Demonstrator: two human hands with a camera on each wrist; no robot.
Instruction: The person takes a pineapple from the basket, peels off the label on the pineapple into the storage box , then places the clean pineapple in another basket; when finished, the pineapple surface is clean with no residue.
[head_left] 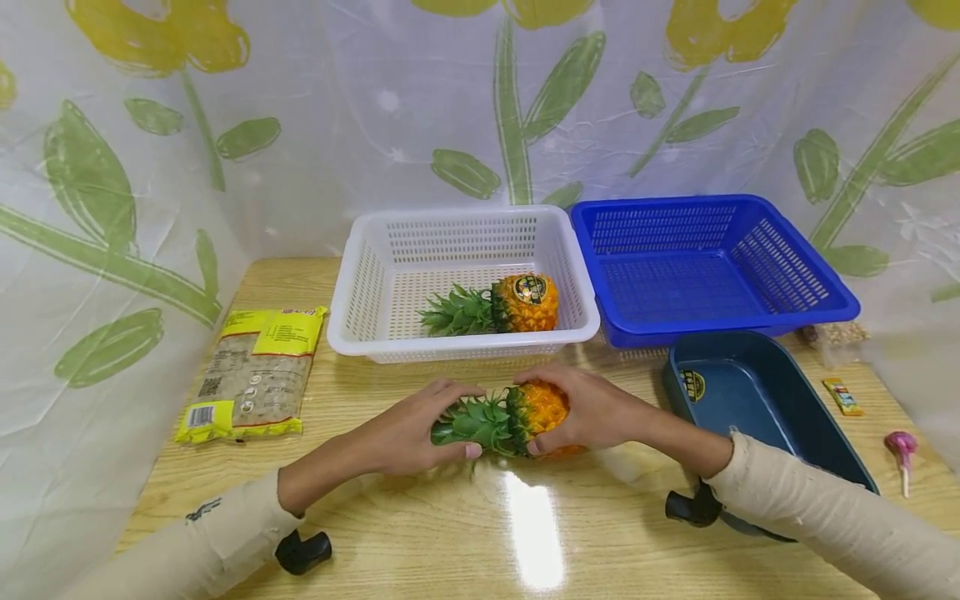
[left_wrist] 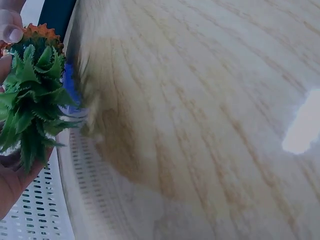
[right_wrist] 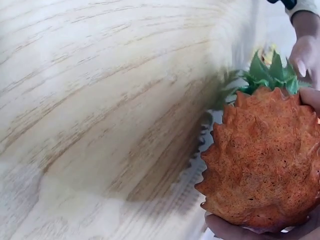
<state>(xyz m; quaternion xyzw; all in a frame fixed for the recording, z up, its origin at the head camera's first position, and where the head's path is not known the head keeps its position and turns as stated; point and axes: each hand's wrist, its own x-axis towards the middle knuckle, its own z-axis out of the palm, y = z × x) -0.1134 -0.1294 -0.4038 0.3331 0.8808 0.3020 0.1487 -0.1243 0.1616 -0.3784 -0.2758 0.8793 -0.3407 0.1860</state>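
A pineapple [head_left: 545, 406] with a spiky green crown lies sideways between both hands, low over the table in front of the white basket. My right hand [head_left: 594, 408] grips its orange body from the right, thumb on the near side and fingers over the far side. On the left, my left hand [head_left: 408, 433] holds the crown, with thumb and fingers around the leaves. The left wrist view shows the leaves [left_wrist: 32, 100] in the palm; the right wrist view shows the bumpy base of the body [right_wrist: 265, 160]. Another pineapple [head_left: 534, 315] lies in the white basket [head_left: 465, 346].
Right of the white basket stands a blue basket [head_left: 660, 287]. A dark teal tray [head_left: 757, 392] sits under the right forearm. At left lies a yellow-edged bag [head_left: 273, 375]. A small yellow packet [head_left: 843, 397] and a pink lollipop [head_left: 902, 444] lie near the right edge.
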